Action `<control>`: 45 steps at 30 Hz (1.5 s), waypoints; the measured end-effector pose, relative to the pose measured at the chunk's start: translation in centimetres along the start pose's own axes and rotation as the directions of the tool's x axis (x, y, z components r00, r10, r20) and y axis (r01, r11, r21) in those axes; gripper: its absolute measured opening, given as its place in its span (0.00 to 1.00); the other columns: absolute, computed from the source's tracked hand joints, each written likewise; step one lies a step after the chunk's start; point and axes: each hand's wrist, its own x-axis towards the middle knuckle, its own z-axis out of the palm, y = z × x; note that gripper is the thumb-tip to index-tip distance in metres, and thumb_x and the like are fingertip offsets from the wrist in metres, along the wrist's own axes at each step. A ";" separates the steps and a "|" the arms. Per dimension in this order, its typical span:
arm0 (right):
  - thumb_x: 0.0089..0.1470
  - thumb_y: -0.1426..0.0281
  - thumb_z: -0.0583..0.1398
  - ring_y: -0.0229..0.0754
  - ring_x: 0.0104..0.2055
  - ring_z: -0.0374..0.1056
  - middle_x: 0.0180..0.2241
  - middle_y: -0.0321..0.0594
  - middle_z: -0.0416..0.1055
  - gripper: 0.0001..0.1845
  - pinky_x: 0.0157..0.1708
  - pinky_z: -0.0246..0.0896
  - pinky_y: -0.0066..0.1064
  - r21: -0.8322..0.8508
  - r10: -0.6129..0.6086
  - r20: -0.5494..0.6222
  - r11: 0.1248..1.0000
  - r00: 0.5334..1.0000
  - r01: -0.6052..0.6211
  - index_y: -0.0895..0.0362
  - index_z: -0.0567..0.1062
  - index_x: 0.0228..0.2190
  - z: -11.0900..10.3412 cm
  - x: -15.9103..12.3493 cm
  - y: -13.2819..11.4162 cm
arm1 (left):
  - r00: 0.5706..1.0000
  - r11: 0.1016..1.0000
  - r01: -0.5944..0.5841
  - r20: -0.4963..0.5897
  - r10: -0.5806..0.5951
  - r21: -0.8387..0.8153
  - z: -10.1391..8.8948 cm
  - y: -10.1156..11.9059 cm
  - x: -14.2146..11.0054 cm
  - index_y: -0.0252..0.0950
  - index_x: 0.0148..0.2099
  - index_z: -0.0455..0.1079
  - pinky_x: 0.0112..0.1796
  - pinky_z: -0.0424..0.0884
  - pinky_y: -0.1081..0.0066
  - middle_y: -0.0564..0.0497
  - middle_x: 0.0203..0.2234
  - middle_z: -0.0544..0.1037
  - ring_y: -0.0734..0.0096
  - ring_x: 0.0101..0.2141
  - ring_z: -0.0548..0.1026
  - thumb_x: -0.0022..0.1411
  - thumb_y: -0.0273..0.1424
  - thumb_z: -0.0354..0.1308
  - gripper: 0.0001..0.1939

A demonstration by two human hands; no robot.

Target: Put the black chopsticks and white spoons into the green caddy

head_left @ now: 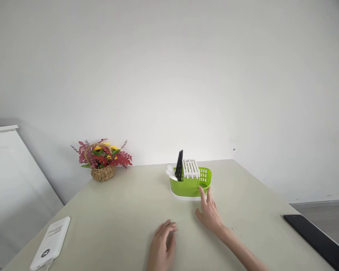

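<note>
A green plastic utensil holder (185, 187) stands on a white base tray (180, 197) toward the back of the table. Black chopsticks (179, 167) rise upright from its left part, and white spoons (171, 173) lean out beside them. A white slotted rack (191, 168) sits over its middle. My right hand (210, 212) reaches to the holder's front right corner, fingers stretched and apart; whether the fingertips touch it, I cannot tell. My left hand (162, 244) rests near the table's front, loosely curved, with a gap between thumb and fingers and nothing in it.
A wicker basket (104, 173) of red and yellow artificial flowers stands at the back left. On the front left lies a white power bank (51, 242) with a cable. A black flat object (313, 237) lies along the right edge. Behind the table is a white wall (169, 82).
</note>
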 end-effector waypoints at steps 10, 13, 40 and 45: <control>0.61 0.66 0.52 0.51 0.74 0.47 0.75 0.42 0.40 0.45 0.63 0.60 0.46 0.205 0.096 0.181 0.970 0.979 -0.133 0.44 0.39 0.73 -3.2 -6.5 1.7 | 0.993 0.991 -0.029 -0.115 0.014 -0.132 -1.9 4.6 3.9 0.42 0.45 0.74 0.38 0.77 0.69 0.52 0.29 0.80 0.67 0.32 0.79 0.72 0.39 0.51 0.12; 0.65 0.60 0.51 0.50 0.73 0.50 0.74 0.40 0.47 0.38 0.67 0.57 0.47 0.161 0.062 0.192 0.982 0.979 -0.094 0.46 0.46 0.72 -3.6 -7.9 2.8 | 0.982 0.979 0.002 -0.187 -0.041 -0.203 -3.3 6.5 8.8 0.41 0.46 0.74 0.29 0.73 0.73 0.49 0.33 0.81 0.65 0.36 0.79 0.71 0.42 0.52 0.13; 0.70 0.58 0.52 0.53 0.70 0.57 0.69 0.40 0.59 0.26 0.67 0.59 0.51 -0.055 -0.128 0.062 0.990 0.990 0.131 0.49 0.68 0.65 -4.1 -9.0 1.4 | 0.919 0.891 0.376 -0.024 -0.395 -0.254 -0.3 6.2 30.2 0.36 0.59 0.69 0.49 0.77 0.54 0.43 0.55 0.74 0.59 0.50 0.76 0.70 0.38 0.60 0.19; 0.70 0.58 0.52 0.53 0.71 0.56 0.70 0.39 0.58 0.26 0.68 0.58 0.51 -0.054 -0.117 0.073 0.991 0.990 0.121 0.50 0.68 0.65 -4.4 -8.8 1.1 | 0.927 0.907 0.331 -0.087 -0.364 -0.261 -0.4 5.9 30.1 0.37 0.60 0.69 0.49 0.77 0.54 0.43 0.56 0.74 0.60 0.50 0.76 0.70 0.38 0.60 0.20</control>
